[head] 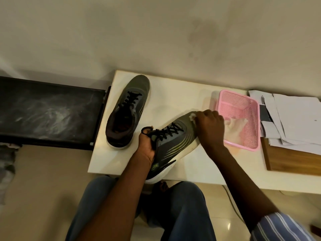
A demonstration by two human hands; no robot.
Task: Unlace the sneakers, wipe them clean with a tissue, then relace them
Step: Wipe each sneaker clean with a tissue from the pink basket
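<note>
— Where are the sneakers?

— One sneaker sits flat at the back left of the white tabletop, laced, toe pointing away. The other sneaker is tilted on its side near the front edge, laces also in.

— And the hands?

— The left hand is clamped on the tilted sneaker's collar and tongue. The right hand is closed around a white tissue, pressing it against that sneaker's toe.

— Anything beside them?

— A pink basket just right of the right hand, with more tissue inside, and a stack of papers farther right.
</note>
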